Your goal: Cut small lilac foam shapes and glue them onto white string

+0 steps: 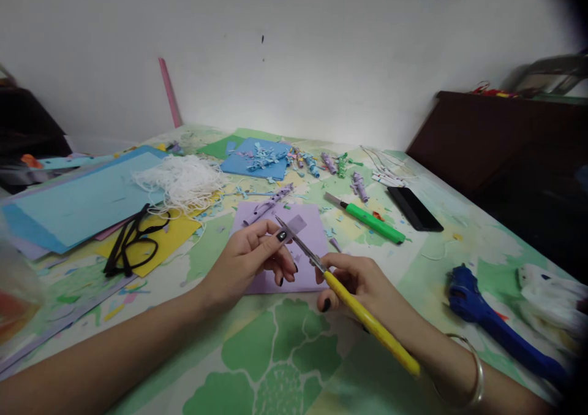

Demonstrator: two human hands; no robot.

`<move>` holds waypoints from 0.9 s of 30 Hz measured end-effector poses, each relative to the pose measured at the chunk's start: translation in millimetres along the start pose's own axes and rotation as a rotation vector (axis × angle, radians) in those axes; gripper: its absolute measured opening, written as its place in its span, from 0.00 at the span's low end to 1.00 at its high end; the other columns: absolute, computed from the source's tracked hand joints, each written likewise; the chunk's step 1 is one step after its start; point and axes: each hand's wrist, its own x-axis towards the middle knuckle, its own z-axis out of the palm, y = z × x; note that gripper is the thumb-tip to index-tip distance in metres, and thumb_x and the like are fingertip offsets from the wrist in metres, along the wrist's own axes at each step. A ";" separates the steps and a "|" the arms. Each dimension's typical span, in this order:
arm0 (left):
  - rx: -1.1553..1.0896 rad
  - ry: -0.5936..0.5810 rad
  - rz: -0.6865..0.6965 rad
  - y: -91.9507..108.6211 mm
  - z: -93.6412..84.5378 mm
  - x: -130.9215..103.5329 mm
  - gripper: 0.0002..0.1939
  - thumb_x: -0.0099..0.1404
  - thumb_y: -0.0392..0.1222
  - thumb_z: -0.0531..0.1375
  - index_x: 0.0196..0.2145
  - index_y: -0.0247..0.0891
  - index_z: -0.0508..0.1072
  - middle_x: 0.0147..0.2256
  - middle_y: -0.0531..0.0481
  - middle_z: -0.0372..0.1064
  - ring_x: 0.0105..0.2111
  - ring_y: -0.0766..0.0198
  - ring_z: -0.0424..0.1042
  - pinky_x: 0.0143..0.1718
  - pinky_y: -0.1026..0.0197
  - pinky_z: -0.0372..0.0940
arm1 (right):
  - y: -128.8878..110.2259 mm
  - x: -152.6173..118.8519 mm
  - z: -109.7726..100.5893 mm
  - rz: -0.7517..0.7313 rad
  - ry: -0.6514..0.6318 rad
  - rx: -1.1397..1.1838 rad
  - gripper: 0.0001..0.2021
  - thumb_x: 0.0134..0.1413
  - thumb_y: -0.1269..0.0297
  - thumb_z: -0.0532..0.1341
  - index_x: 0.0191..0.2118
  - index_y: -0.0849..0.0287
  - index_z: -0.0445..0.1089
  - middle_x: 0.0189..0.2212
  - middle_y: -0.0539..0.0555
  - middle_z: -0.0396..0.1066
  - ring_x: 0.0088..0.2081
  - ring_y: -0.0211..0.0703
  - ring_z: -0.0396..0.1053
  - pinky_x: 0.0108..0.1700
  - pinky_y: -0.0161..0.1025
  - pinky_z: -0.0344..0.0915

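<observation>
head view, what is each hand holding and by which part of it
Left hand: a small purple paper piece, by its lower-left end. Right hand: the yellow-handled tool, by the handle's front, near the metal.

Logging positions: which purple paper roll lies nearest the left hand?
The long roll across the far edge of the purple sheet, beyond the left hand; the shorter purple rolls lie past the green cutter.

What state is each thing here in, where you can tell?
Scissors: held in right hand; blade gap unclear
Small purple piece: held in left hand
Green cutter: blade out
Phone: screen dark
White thread: loose, tangled
Long purple tube: rolled
Black glasses: set down
</observation>
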 end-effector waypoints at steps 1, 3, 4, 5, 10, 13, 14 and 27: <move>-0.003 -0.002 -0.003 -0.7 -0.5 0.4 0.11 0.63 0.46 0.60 0.33 0.36 0.64 0.21 0.49 0.74 0.20 0.66 0.72 0.21 0.68 0.64 | 0.1 0.1 0.1 0.000 0.004 -0.005 0.16 0.47 0.50 0.67 0.32 0.59 0.68 0.18 0.44 0.56 0.20 0.31 0.47 0.20 0.32 0.44; -0.016 -0.010 -0.009 -2.1 -1.5 1.3 0.11 0.64 0.46 0.59 0.33 0.36 0.64 0.21 0.49 0.75 0.20 0.66 0.72 0.21 0.68 0.64 | 0.8 0.1 0.3 0.005 0.004 -0.003 0.16 0.46 0.51 0.67 0.31 0.59 0.67 0.18 0.44 0.55 0.20 0.31 0.47 0.20 0.32 0.45; -0.026 -0.015 -0.010 -2.8 -1.9 1.7 0.11 0.64 0.45 0.60 0.33 0.36 0.64 0.21 0.49 0.75 0.20 0.67 0.72 0.21 0.68 0.64 | 1.2 0.0 0.5 0.009 0.003 -0.001 0.16 0.45 0.52 0.68 0.30 0.59 0.67 0.18 0.44 0.54 0.20 0.31 0.47 0.20 0.32 0.45; -0.032 -0.017 -0.014 -3.4 -2.2 2.0 0.11 0.64 0.45 0.60 0.32 0.36 0.64 0.21 0.49 0.75 0.20 0.67 0.72 0.21 0.69 0.64 | 1.6 -0.1 0.7 0.011 0.004 -0.001 0.16 0.45 0.52 0.68 0.30 0.59 0.67 0.18 0.43 0.54 0.20 0.31 0.47 0.20 0.32 0.46; -0.044 0.014 -0.056 -3.2 -2.6 2.7 0.10 0.64 0.44 0.60 0.32 0.36 0.64 0.22 0.48 0.76 0.21 0.66 0.74 0.22 0.68 0.65 | 2.2 -0.4 1.1 -0.024 0.057 -0.056 0.13 0.49 0.52 0.65 0.31 0.58 0.68 0.19 0.45 0.56 0.20 0.32 0.48 0.20 0.33 0.45; -0.086 0.042 -0.067 -0.8 -2.5 2.2 0.10 0.62 0.43 0.62 0.33 0.37 0.63 0.26 0.46 0.78 0.25 0.61 0.77 0.25 0.66 0.68 | 3.2 0.9 -1.1 -0.048 0.085 -0.117 0.12 0.50 0.55 0.63 0.33 0.58 0.67 0.19 0.45 0.56 0.21 0.33 0.49 0.21 0.33 0.46; -0.100 0.051 -0.069 0.0 -2.5 2.0 0.10 0.61 0.43 0.62 0.33 0.38 0.63 0.28 0.45 0.79 0.27 0.60 0.78 0.27 0.64 0.69 | 3.7 1.5 -2.4 -0.050 0.094 -0.139 0.11 0.51 0.56 0.63 0.33 0.58 0.67 0.19 0.45 0.56 0.22 0.34 0.49 0.22 0.33 0.45; -0.055 0.174 -0.029 -4.0 -10.2 7.1 0.07 0.60 0.41 0.64 0.30 0.33 0.76 0.27 0.50 0.75 0.28 0.68 0.73 0.34 0.67 0.68 | -0.8 0.4 -8.8 -0.101 0.206 -0.276 0.13 0.49 0.55 0.65 0.30 0.56 0.61 0.21 0.44 0.54 0.24 0.35 0.50 0.24 0.34 0.48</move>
